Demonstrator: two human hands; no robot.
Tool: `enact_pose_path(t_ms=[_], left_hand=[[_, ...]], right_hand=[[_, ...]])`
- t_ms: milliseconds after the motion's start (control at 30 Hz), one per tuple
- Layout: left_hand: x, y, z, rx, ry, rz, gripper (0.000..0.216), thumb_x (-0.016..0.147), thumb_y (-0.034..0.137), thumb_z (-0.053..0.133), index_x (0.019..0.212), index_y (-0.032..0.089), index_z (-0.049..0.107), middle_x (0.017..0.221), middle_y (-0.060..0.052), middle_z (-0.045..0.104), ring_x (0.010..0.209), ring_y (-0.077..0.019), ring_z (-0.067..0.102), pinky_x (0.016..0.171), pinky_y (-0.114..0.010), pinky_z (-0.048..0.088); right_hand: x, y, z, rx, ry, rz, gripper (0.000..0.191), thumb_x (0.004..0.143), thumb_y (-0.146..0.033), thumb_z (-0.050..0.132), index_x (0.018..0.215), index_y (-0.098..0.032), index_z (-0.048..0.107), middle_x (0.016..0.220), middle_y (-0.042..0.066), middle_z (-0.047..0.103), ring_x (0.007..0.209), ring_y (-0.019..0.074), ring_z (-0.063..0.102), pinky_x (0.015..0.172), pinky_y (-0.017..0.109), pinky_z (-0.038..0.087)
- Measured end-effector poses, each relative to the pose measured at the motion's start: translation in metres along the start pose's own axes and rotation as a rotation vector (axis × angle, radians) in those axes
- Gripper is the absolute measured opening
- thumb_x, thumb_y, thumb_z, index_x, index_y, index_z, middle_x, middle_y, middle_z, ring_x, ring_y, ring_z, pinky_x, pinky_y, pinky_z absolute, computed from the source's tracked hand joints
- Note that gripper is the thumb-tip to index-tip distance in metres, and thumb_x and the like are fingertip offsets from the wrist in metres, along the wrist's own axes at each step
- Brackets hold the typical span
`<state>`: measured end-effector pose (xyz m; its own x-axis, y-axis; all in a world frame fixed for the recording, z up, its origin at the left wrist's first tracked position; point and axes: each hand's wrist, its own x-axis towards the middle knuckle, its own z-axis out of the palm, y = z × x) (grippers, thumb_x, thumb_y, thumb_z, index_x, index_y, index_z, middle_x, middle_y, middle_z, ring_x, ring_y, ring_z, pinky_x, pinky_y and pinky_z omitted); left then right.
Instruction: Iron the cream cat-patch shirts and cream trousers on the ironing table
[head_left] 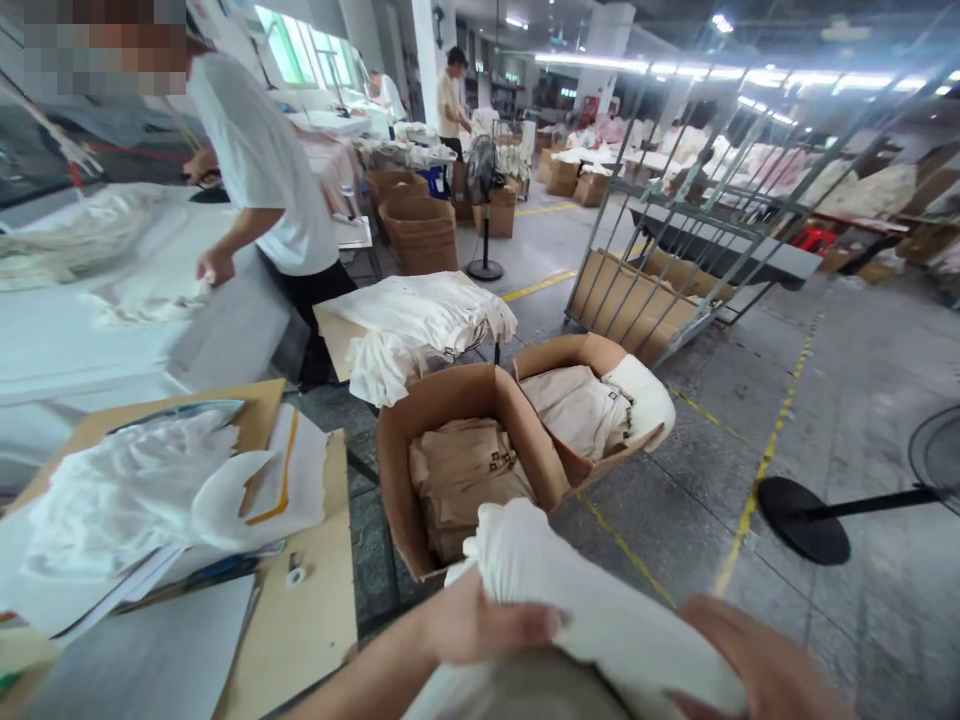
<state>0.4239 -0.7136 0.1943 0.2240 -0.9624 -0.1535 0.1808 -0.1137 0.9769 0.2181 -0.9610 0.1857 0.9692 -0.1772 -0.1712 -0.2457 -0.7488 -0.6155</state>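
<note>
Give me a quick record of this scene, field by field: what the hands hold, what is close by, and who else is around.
Left hand: grips a white cloth bundle from the near side
Right hand: holds the bundle's other end
Near box: open, stacked with tan folded pieces
Far box: open, holds cream pieces, one hanging over its rim
Small table: piled with white cloth
Left board: carries clear bags and a tape roll
Co-worker: stands at a white table, hand on cloth
Floor: grey, yellow lines, fan base
</note>
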Motion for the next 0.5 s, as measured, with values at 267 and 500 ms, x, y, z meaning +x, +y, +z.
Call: enact_pose_path(t_ms=[267,500], left_hand=[[0.025,0.108,-0.099,0.091,0.649,-0.018,0.066,0.083,0.053,0.068,0.120,-0.002,0.064,0.103,-0.009,0.077,0.102,-0.0313,0.071,0.089,-0.043,0.055],[0.048,0.108,-0.161,0.060,1.057,-0.141,0.039,0.097,0.037,0.056,0.116,0.004,0.064,0.078,0.001,0.076,0.111,-0.0326,0.068,0.098,-0.043,0.053]], right_hand=[[0.113,-0.075,-0.104,-0.221,0.243,-0.344,0.029,0.085,-0.047,0.071,0.102,-0.023,0.070,0.088,0.004,0.070,0.077,0.0192,0.064,0.064,0.029,0.043],[0.201,-0.084,-0.051,-0.041,0.094,-0.231,0.041,0.083,-0.056,0.074,0.091,-0.016,0.067,0.083,0.003,0.067,0.078,0.0179,0.062,0.069,0.027,0.039]])
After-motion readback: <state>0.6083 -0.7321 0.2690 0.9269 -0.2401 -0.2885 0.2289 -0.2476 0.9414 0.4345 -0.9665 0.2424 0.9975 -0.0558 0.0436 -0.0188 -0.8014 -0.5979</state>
